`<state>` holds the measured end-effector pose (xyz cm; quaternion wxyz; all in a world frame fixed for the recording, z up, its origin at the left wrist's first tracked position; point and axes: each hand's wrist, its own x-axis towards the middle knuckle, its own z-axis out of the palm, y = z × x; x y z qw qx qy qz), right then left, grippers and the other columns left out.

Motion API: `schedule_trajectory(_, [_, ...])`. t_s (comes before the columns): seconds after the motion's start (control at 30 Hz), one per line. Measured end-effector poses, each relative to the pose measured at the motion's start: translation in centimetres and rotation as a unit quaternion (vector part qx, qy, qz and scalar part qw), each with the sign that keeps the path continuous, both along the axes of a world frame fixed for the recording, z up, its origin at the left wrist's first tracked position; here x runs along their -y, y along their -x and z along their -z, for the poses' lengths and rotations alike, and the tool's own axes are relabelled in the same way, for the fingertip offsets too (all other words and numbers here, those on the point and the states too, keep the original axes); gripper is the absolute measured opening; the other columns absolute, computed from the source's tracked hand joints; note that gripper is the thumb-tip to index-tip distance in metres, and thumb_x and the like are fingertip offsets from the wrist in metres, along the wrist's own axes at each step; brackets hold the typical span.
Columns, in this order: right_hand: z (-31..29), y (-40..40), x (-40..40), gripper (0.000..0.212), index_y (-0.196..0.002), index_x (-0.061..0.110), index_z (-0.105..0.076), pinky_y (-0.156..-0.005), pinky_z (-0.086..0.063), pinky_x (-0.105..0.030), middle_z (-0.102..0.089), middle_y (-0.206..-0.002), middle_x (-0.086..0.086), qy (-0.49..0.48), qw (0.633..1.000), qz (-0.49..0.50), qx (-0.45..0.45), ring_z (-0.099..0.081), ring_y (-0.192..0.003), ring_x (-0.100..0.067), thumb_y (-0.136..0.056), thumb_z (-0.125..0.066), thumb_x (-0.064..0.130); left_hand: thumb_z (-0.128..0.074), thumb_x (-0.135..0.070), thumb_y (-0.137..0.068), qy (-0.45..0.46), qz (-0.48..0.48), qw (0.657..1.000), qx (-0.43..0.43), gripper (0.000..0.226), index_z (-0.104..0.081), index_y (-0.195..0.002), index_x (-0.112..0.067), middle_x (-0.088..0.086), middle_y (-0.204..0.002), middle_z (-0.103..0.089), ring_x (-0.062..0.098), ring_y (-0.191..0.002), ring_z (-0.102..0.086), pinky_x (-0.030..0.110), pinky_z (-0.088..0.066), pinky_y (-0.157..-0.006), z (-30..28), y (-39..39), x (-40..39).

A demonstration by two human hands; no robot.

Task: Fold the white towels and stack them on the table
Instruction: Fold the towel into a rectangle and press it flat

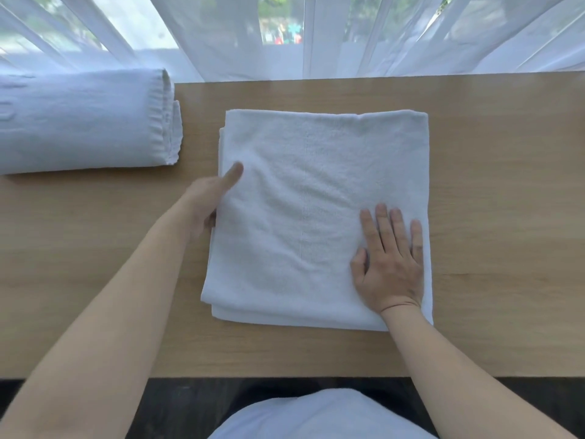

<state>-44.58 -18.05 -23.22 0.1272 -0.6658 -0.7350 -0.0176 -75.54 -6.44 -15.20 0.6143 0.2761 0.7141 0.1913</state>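
Note:
A white towel point(316, 191), folded into a thick rectangle, lies in the middle of the wooden table point(490, 217). My left hand point(205, 201) grips its left edge, thumb on top and fingers tucked underneath. My right hand point(391, 261) lies flat on the towel's near right part, fingers straight and spread. A stack of folded white towels point(82, 122) sits at the table's far left, apart from both hands.
Sheer white curtains point(316, 33) hang along the table's far edge in front of a window. Bare wood shows to the right of the towel and along the near edge point(285, 359). My lap is below the table edge.

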Motion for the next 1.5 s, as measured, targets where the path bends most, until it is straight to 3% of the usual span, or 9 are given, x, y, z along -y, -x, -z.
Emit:
schedule_trajectory(0.37, [-0.3, 0.0, 0.2, 0.063, -0.156, 0.017, -0.034, -0.124, -0.014, -0.054, -0.03, -0.163, -0.008, 0.022, 1.0, 0.004, 0.011, -0.024, -0.152, -0.027, -0.095, -0.044, 0.029, -0.067, -0.035, -0.087, 0.092, 0.152, 0.979, 0.097, 0.041, -0.073, -0.115, -0.005, 0.005, -0.116, -0.074, 0.021, -0.111, -0.07, 0.036, -0.052, -0.097, 0.1, 4.1, 12.4])
schedule_trajectory(0.57, [-0.4, 0.1, 0.1, 0.063, -0.156, 0.018, -0.035, -0.124, -0.015, -0.054, -0.029, -0.163, -0.008, 0.025, 1.0, 0.01, 0.013, -0.024, -0.152, -0.027, -0.095, -0.041, 0.03, -0.073, -0.045, -0.084, 0.088, 0.287, 0.953, -0.038, 0.029, -0.081, -0.089, -0.017, -0.006, -0.097, -0.078, 0.007, -0.095, -0.071, 0.024, -0.046, -0.088, -1.0, 5.8, 10.9])
schedule_trajectory(0.7, [-0.5, 0.0, 0.1, 0.062, -0.156, 0.017, -0.035, -0.124, -0.014, -0.054, -0.03, -0.163, -0.008, 0.021, 1.0, 0.009, 0.016, -0.025, -0.152, -0.027, -0.095, -0.04, 0.029, -0.062, -0.051, -0.092, -0.12, 0.208, 0.918, -0.315, 0.03, -0.062, -0.078, -0.023, -0.007, -0.077, -0.064, 0.015, -0.072, -0.057, 0.029, -0.042, -0.062, -1.2, 4.0, 8.7])
schedule_trajectory(0.83, [-0.6, 0.1, 0.0, 0.063, -0.156, 0.016, -0.034, -0.124, -0.013, -0.054, -0.029, -0.163, -0.009, 0.033, 0.999, 0.009, 0.016, -0.022, -0.153, -0.026, -0.095, -0.039, 0.029, -0.05, -0.03, -0.096, -0.442, 0.218, 0.818, -0.296, 0.024, -0.065, -0.109, -0.017, -0.006, -0.111, -0.064, 0.015, -0.109, -0.06, 0.027, -0.041, -0.096, 0.2, -7.0, 9.0])
schedule_trajectory(0.9, [-0.6, 0.1, 0.0, 0.062, -0.156, 0.015, -0.036, -0.124, -0.013, -0.053, -0.031, -0.162, -0.009, 0.034, 0.999, 0.01, 0.015, -0.023, -0.152, -0.026, -0.095, -0.039, 0.029, -0.044, -0.028, -0.101, -0.459, 0.377, 0.754, -0.28, 0.041, -0.057, -0.137, -0.014, 0.002, -0.146, -0.053, 0.02, -0.142, -0.042, 0.032, -0.03, -0.116, 2.7, -12.0, 9.8])
schedule_trajectory(1.0, [-0.7, 0.0, 0.0, 0.062, -0.154, 0.014, -0.038, -0.125, -0.014, -0.052, -0.032, -0.162, -0.009, 0.031, 0.999, 0.016, 0.009, -0.025, -0.152, -0.026, -0.094, -0.041, 0.029, -0.03, -0.033, -0.105, -0.438, 0.493, 0.682, -0.315, 0.053, -0.031, -0.157, -0.021, 0.0, -0.165, -0.024, 0.022, -0.154, -0.015, 0.044, -0.013, -0.125, 5.8, -14.1, 6.7])
schedule_trajectory(1.37, [-0.8, 0.1, 0.0, 0.063, -0.154, 0.013, -0.038, -0.124, -0.017, -0.055, -0.031, -0.162, -0.009, 0.03, 1.0, 0.006, 0.005, -0.025, -0.152, -0.027, -0.093, -0.045, 0.027, -0.02, -0.038, -0.106, -0.352, 0.429, 0.726, -0.405, 0.054, -0.01, -0.16, -0.033, -0.003, -0.169, -0.006, 0.022, -0.155, 0.0, 0.041, 0.005, -0.125, 6.0, -13.2, -7.1])
schedule_trajectory(1.43, [-0.8, 0.1, 0.1, 0.064, -0.155, 0.013, -0.037, -0.123, -0.016, -0.055, -0.031, -0.162, -0.01, 0.033, 0.999, 0.005, 0.005, -0.024, -0.152, -0.028, -0.093, -0.046, 0.027, -0.025, -0.035, -0.107, -0.383, 0.444, 0.706, -0.399, 0.055, -0.014, -0.16, -0.03, 0.002, -0.169, -0.007, 0.026, -0.155, 0.0, 0.04, 0.008, -0.124, 5.4, -14.1, -7.7])
schedule_trajectory(1.5, [-0.8, 0.2, 0.1, 0.065, -0.154, 0.013, -0.037, -0.123, -0.017, -0.056, -0.031, -0.162, -0.01, 0.034, 0.999, 0.004, 0.004, -0.025, -0.152, -0.028, -0.092, -0.047, 0.026, -0.028, -0.033, -0.106, -0.466, 0.526, 0.628, -0.334, 0.053, -0.021, -0.159, -0.028, 0.006, -0.168, -0.012, 0.026, -0.155, 0.0, 0.039, 0.007, -0.124, 5.1, -15.6, -7.4])
